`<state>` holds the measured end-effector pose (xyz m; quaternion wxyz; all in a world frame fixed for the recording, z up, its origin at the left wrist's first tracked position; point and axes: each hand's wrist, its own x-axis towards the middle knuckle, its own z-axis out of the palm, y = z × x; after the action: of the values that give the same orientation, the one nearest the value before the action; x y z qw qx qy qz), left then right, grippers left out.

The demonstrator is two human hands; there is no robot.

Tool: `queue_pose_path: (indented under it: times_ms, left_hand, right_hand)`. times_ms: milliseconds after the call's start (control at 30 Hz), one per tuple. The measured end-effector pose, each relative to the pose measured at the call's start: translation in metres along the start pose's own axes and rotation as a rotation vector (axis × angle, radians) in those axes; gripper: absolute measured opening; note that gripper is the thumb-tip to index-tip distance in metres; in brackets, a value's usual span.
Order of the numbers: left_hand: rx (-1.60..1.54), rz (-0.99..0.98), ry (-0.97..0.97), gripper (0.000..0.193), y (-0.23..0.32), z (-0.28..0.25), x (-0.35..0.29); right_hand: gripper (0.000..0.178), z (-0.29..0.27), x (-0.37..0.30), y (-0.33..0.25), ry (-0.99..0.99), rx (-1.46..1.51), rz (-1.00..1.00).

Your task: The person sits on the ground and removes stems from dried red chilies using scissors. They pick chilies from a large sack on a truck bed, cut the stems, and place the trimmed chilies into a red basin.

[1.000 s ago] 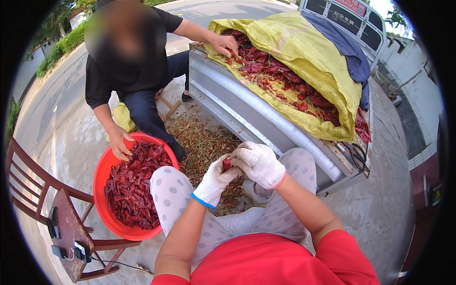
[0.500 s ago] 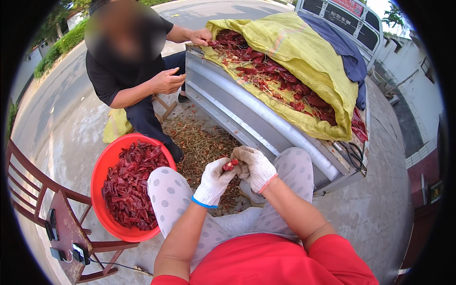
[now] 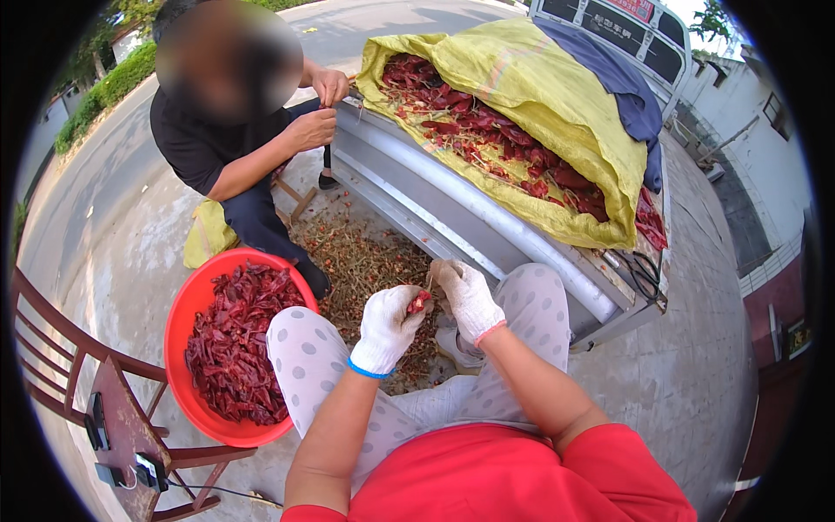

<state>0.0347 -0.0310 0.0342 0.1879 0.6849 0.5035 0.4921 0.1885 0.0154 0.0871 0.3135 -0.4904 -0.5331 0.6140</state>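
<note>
My left hand (image 3: 389, 327), in a white knitted glove with a blue cuff, is closed around a dried red chili pepper (image 3: 419, 302). Only a short piece of the pepper shows past the fingers. Just to its right, my right hand (image 3: 468, 301), in a similar glove with a pink cuff, has its soiled fingertips pinched together. Whatever lies in that pinch is too small to make out. Both hands are above my knees, over a heap of stems and scraps (image 3: 365, 261) on the ground. To the left, a red plastic basin (image 3: 187, 396) holds many dried red chilies (image 3: 235, 348).
A yellow woven sack (image 3: 557, 96) full of chilies lies open on a metal cart bed (image 3: 487, 230). Across from me a seated person (image 3: 235, 139) in black works with both hands (image 3: 317, 113) together. A wooden chair (image 3: 113, 383) carrying small devices stands left.
My hands have drawn slightly apart, the left still with the chili. The other person's hand has left the sack and met their other hand around a dark, thin thing.
</note>
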Motion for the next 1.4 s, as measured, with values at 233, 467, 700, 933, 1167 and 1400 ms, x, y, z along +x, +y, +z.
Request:
queue_pose_path:
  times_ms: [233,467,700,933,1167,1400]
  left_hand:
    - [0.300,0.130,-0.007,0.023,-0.001,-0.001,0.001]
    - [0.204,0.161,0.099,0.028,0.000,0.001,0.001]
    - [0.134,0.123,0.112,0.027,-0.005,0.001,-0.001]
    - [-0.417,-0.265,0.197,0.019,-0.030,0.019,-0.018]
    - [-0.807,-0.574,0.209,0.015,-0.025,0.012,-0.005]
    - [-0.848,-0.644,0.152,0.016,-0.010,0.014,0.001]
  right_hand:
    - [0.027,-0.017,-0.004,-0.011,-0.134,-0.794,-0.571]
    - [0.025,0.011,-0.007,0.003,-0.039,0.273,0.053]
    - [0.026,0.016,0.000,0.006,-0.017,0.739,0.378]
    - [0.032,-0.027,0.032,-0.037,0.034,-0.219,-0.032]
    - [0.039,-0.149,0.061,-0.109,0.465,-1.199,-0.321]
    - [0.042,-0.191,0.084,-0.095,0.532,-1.358,-0.161]
